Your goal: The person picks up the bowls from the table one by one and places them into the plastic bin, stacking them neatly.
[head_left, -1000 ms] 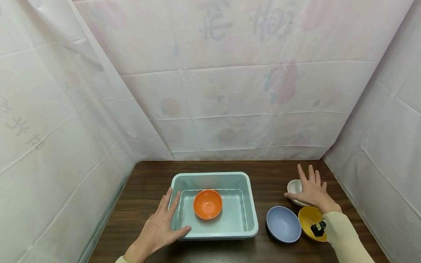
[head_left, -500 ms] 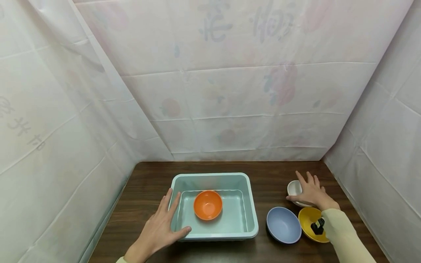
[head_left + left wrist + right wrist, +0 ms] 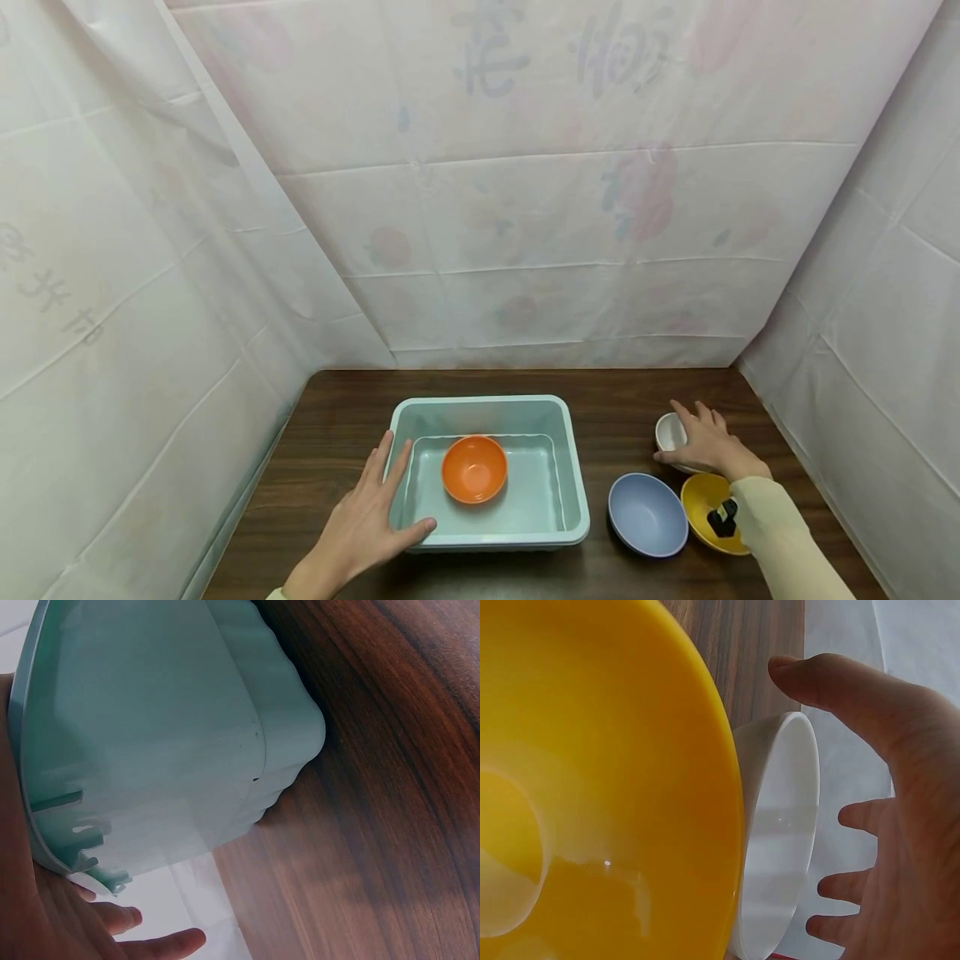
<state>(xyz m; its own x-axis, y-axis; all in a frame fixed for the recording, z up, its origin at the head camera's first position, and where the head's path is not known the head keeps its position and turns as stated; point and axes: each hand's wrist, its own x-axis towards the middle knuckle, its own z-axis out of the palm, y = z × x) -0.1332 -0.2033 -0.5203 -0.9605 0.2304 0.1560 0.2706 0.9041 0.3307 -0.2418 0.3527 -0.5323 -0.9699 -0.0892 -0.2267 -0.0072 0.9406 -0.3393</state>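
My left hand (image 3: 360, 517) rests with spread fingers on the left rim of a pale green plastic basin (image 3: 525, 500). In the left wrist view the basin's outer wall (image 3: 165, 727) fills the upper left, the hand at its rim. An orange bowl (image 3: 474, 469) sits inside the basin. On the right, my right hand (image 3: 708, 443) hovers over a small white bowl (image 3: 670, 432), partly covering it. The right wrist view has the thumb and fingers spread above the white bowl's rim (image 3: 784, 832), not gripping it.
A yellow bowl (image 3: 697, 498) stands just in front of the white one, partly behind the right wrist with its black wrist camera (image 3: 723, 518). Left of it is a blue bowl (image 3: 647, 515). White printed sheets (image 3: 525, 250) hang behind and beside the dark wooden table (image 3: 615, 387).
My right hand has lowered toward the white bowl, its fingers drawing in slightly. The left hand, the basin and the bowls have stayed in place.
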